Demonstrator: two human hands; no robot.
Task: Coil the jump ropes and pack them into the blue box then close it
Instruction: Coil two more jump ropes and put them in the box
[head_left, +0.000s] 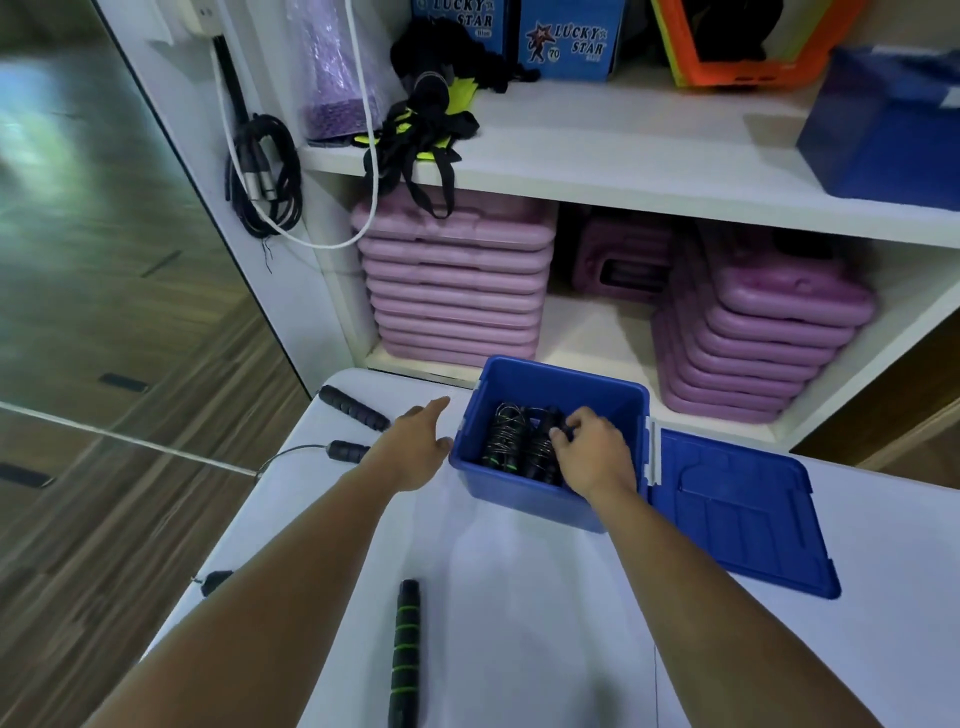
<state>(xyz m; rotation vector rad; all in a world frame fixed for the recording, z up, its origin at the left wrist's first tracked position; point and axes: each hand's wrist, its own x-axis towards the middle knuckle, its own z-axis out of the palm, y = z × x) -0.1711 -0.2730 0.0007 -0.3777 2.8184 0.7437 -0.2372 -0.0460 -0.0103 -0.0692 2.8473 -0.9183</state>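
Observation:
The open blue box (519, 499) stands on the white table (519, 597), its lid (737, 509) hinged flat to the right. Inside lie coiled jump ropes (506, 439) with black handles. My right hand (595, 449) is down in the box, fingers closed on a coiled rope bundle. My left hand (415, 441) hovers flat and empty just left of the box's wall. A black jump rope handle (353, 408) and a second one (348, 451) with a thin cable lie at the table's left edge. A black-and-green handle (405, 649) lies near me.
A white shelf unit (623, 171) rises behind the table, holding stacks of pink step boards (457, 291), blue cartons and another blue box (883, 124). Black cables (265, 176) hang on its left side. A small black piece (215, 582) sits at the table's left edge. Wooden floor lies to the left.

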